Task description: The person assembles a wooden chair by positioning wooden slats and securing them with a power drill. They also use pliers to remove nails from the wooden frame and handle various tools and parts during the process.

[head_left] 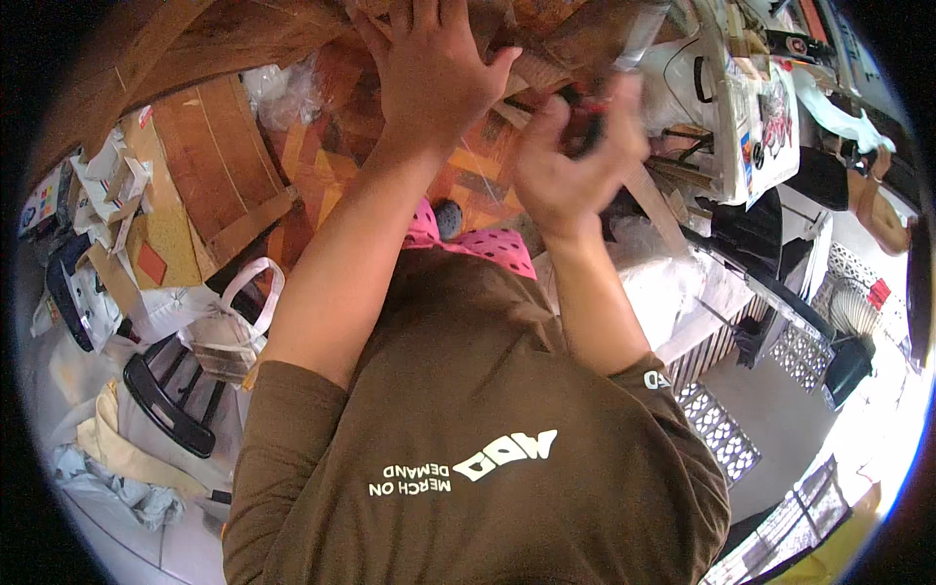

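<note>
My left hand (429, 73) lies at the top of the view on a brown wooden piece (536, 44), fingers stretched out and thumb spread to the right. Beside it, my right hand (580, 161) is smeared by motion. Its thumb and fingers curl about a small black-and-red object (587, 122), whose kind I cannot make out. Above this hand runs a pale, blurred streak (643, 34). The far ends of my left fingers are cut off by the upper edge.
Wooden panels (214, 146) lean at the left, near crumpled clear plastic (283, 93). A white bag with a handle (229, 341) and a black chair back (166, 405) stand lower left. At the right are a white box (756, 136) and plastic sheeting (653, 258). Patterned wood floor (478, 166) shows between my arms.
</note>
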Motion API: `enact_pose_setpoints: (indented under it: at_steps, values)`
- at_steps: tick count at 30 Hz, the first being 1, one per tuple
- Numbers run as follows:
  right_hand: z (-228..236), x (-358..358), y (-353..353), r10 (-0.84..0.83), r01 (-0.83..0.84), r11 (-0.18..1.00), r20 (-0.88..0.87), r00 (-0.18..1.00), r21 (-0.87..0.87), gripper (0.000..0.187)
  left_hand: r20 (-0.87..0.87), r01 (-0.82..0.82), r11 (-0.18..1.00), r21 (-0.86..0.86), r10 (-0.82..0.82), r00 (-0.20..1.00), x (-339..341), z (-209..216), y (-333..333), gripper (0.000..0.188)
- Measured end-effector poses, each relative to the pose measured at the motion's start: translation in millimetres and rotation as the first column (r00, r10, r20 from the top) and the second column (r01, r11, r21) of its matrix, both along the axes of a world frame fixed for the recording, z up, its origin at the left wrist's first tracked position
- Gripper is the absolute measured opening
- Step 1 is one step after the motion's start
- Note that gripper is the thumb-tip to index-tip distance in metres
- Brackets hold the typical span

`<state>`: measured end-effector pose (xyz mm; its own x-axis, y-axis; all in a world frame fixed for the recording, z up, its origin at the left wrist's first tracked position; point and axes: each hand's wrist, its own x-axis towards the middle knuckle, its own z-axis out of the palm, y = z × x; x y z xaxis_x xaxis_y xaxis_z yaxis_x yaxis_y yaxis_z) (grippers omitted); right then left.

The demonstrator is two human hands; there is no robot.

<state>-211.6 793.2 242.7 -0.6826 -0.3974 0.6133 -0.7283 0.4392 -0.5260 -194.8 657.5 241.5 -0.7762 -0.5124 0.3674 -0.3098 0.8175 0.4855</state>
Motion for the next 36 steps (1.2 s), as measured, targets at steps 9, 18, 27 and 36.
enact_pose_setpoints:
  at_steps: [9,18,27,36]
  values:
    - [-30.7,-6.1,5.0,0.033,-0.086,0.985,0.337,0.941,0.147,0.060,0.091,-0.008,1.000,-0.024,0.010,0.996,-5.5,3.9,-5.8,0.077]
    - [-21.7,-0.9,14.2,-0.036,-0.025,0.983,0.330,0.943,0.180,0.058,0.071,0.016,1.000,-0.004,-0.016,0.997,-3.1,3.6,-5.4,0.079]
    - [-9.4,7.6,15.6,-0.050,0.024,0.997,0.370,0.928,0.075,0.057,0.091,-0.005,0.999,-0.052,0.010,0.996,-3.6,-0.8,0.4,0.079]
    - [-20.1,-1.7,5.7,0.015,-0.017,0.999,0.050,0.999,0.031,0.056,0.041,0.022,1.000,-0.014,-0.021,0.999,1.6,-2.0,-2.2,0.085]
